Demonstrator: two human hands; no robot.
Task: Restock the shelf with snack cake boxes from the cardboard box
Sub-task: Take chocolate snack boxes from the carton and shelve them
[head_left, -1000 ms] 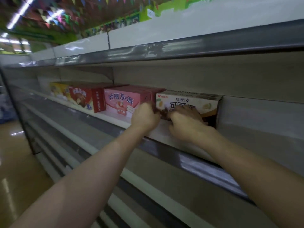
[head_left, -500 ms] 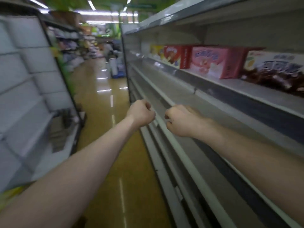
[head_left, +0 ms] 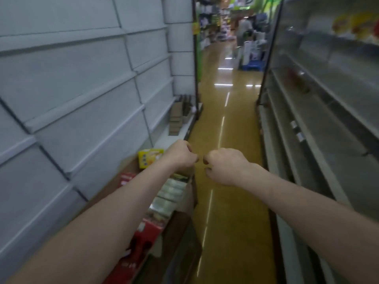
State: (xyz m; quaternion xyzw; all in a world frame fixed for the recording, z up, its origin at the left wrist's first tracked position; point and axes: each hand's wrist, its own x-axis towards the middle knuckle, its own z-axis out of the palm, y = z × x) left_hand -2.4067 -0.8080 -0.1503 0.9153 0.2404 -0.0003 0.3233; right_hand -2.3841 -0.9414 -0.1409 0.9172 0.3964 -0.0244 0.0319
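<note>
1. In the middle of a shop aisle, both bare forearms reach forward over the yellow floor (head_left: 229, 201), with shelving on either side.
2. The left hand (head_left: 180, 155) has its fingers curled into a loose fist and holds nothing.
3. The right hand (head_left: 223, 167) is likewise curled into a fist with nothing in it.
4. The 2 fists sit close together, knuckles nearly meeting, with a narrow gap between them; neither touches a box or a shelf.
5. The cardboard box (head_left: 185, 193) stands low on the left side of the aisle, below and behind the left forearm, against the foot of the left shelving (head_left: 82, 89).
6. Inside it, snack cake boxes show in a row: a yellow box (head_left: 148, 158) at the far end, pale boxes (head_left: 170, 191) in the middle, and red boxes (head_left: 147, 232) nearer the camera. Part of the row is hidden by the left forearm.
7. The shelf to be filled (head_left: 328, 103) runs along the right side of the aisle, with grey tiers stacked one above another.
8. On its upper tier, at the top right edge of the view, a few yellow packages (head_left: 348, 24) are visible, too blurred to read.
9. Flat brown cardboard pieces (head_left: 178, 117) lean on a low ledge of the left shelving, further down the aisle.
10. At the far end a blurred person (head_left: 243, 29) stands among stocked displays.
</note>
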